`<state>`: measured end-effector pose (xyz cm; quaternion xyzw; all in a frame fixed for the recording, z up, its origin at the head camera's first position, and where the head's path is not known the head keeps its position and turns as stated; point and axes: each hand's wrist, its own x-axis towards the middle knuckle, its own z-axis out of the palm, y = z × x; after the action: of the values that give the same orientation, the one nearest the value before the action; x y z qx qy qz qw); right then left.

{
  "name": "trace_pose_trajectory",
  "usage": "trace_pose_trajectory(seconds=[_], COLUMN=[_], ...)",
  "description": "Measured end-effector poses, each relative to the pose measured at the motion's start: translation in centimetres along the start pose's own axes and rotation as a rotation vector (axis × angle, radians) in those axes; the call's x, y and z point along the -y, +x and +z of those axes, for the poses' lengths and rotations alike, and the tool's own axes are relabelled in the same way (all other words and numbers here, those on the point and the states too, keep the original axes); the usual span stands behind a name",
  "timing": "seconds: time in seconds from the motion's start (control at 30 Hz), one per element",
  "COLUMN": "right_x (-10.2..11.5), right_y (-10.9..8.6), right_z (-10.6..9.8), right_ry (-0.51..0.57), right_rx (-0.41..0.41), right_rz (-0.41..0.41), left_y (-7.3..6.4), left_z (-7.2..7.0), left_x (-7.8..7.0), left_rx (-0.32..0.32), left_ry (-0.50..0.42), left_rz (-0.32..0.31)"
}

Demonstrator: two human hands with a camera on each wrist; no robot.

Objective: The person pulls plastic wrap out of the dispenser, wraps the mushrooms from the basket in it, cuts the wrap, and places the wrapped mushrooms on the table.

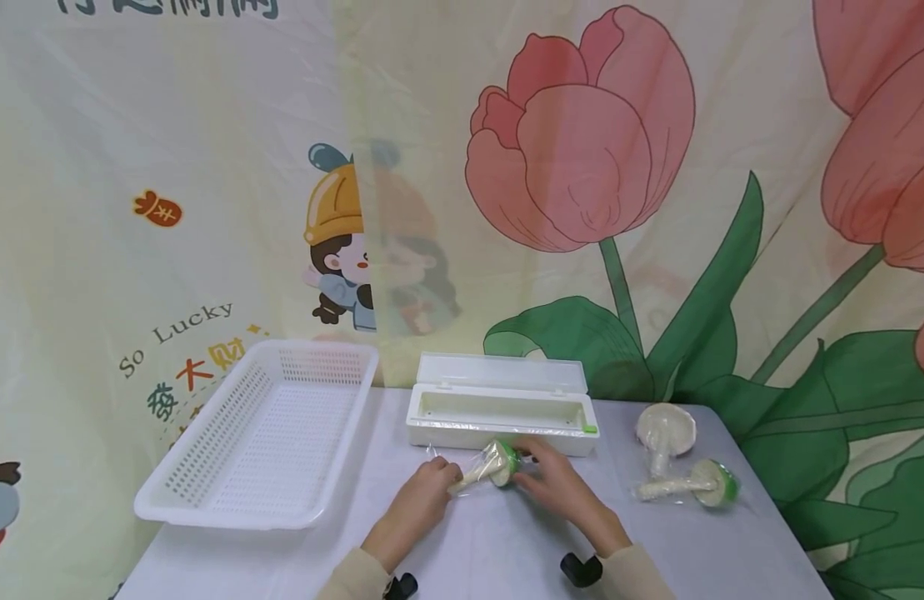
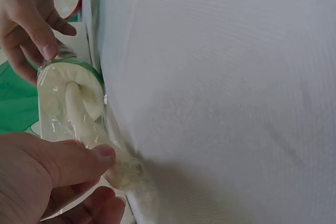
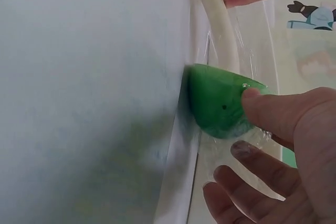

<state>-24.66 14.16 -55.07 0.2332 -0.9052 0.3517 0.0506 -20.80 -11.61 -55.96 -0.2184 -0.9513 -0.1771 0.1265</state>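
A mushroom-shaped piece [image 1: 501, 468] with a green cap and pale stem, in clear plastic, lies in front of a long white box [image 1: 462, 437]. My left hand [image 1: 429, 493] pinches the stem through the film between thumb and fingers, as the left wrist view shows. My right hand [image 1: 561, 485] is at the cap end. In the right wrist view, its thumb touches the green cap [image 3: 220, 103] while the other fingers are spread below. The cap's pale underside [image 2: 86, 90] faces my left hand. Part of the stem is hidden behind the left thumb.
The box's clear lid [image 1: 506, 372] is raised. A white perforated basket [image 1: 169, 500] stands at the left. Two more wrapped mushroom-shaped pieces lie on the right: a round pale one [image 1: 679, 429] and a green-capped one [image 1: 720, 486]. A printed curtain [image 1: 432, 83] hangs behind the table.
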Motion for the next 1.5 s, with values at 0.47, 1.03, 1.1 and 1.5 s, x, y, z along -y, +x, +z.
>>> trace_pose_trajectory(seconds=[0.47, 1.03, 1.1, 1.5], right_x=[-2.2, -6.2, -6.7, -8.8], right_y=[-1.1, -0.7, -0.7, -1.0], right_z=[-4.9, -8.9, -8.8, -8.3], right_ry=[-0.011, -0.104, -0.092, -0.051], right_rx=[-0.051, -0.236, -0.222, -0.243], right_rz=[0.16, 0.152, 0.187, 0.193], left_y=[1.4, 6.8, 7.8, 12.9], left_z=[-0.7, -3.6, -3.9, -3.0], left_x=[-1.7, -5.7, -6.3, -8.9], left_rx=[0.026, 0.076, 0.08, 0.124], left_ry=[0.008, 0.002, -0.018, -0.042], left_rz=[0.008, 0.084, 0.09, 0.141])
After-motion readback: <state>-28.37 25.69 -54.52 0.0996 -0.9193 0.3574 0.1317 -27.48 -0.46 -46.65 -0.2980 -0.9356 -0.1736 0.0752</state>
